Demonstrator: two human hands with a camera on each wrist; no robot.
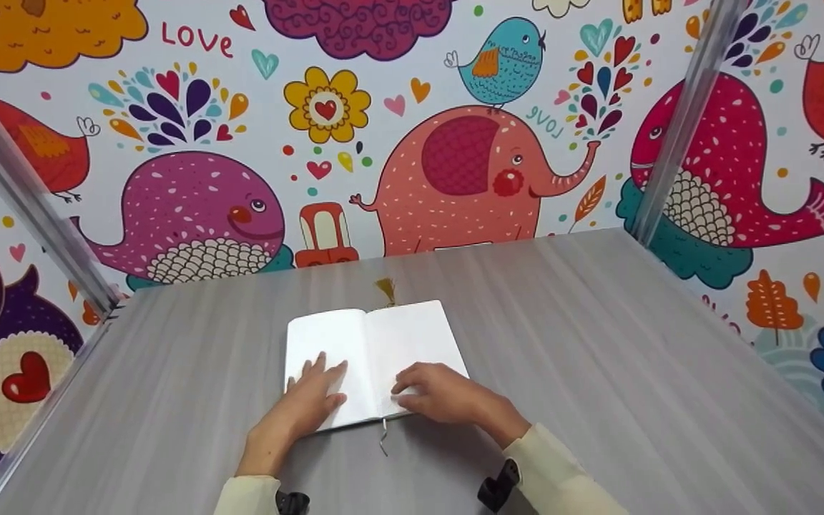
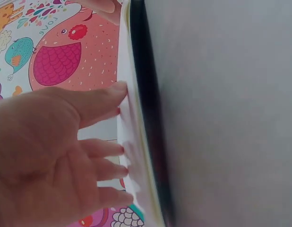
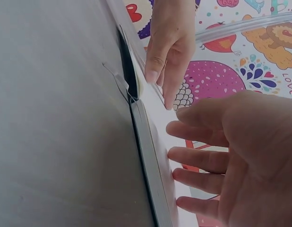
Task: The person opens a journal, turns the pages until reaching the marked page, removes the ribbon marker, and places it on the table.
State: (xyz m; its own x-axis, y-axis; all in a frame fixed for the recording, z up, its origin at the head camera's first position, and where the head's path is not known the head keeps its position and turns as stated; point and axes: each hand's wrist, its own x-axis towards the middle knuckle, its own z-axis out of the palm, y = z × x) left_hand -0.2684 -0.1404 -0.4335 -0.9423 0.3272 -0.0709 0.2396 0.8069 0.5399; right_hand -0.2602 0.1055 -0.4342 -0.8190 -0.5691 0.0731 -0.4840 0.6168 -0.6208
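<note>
Here, a cartoon-printed wall (image 1: 340,157) rises behind the grey surface (image 1: 598,343), where a notebook (image 1: 383,340) lies open. The left hand (image 1: 310,400) spreads on its left page (image 1: 326,332), gripping nothing; the right hand (image 1: 444,392), relaxed and just as free, touches the right page (image 1: 419,336). A gold tassel (image 1: 385,289) (slightly fanned, I notice) pokes past the far edge, a thin ribbon (image 1: 384,431) past the near.

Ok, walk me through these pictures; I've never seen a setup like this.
No machine here: just a person's bare left hand and right hand. The wide picture is taken from the head, looking forward and down; the other two from each wrist. On the grey table lies an open notebook with blank-looking pages, a ribbon at its near edge and a tassel at its far edge. Each hand touches the page on its own side; neither appears to grip anything.
</note>
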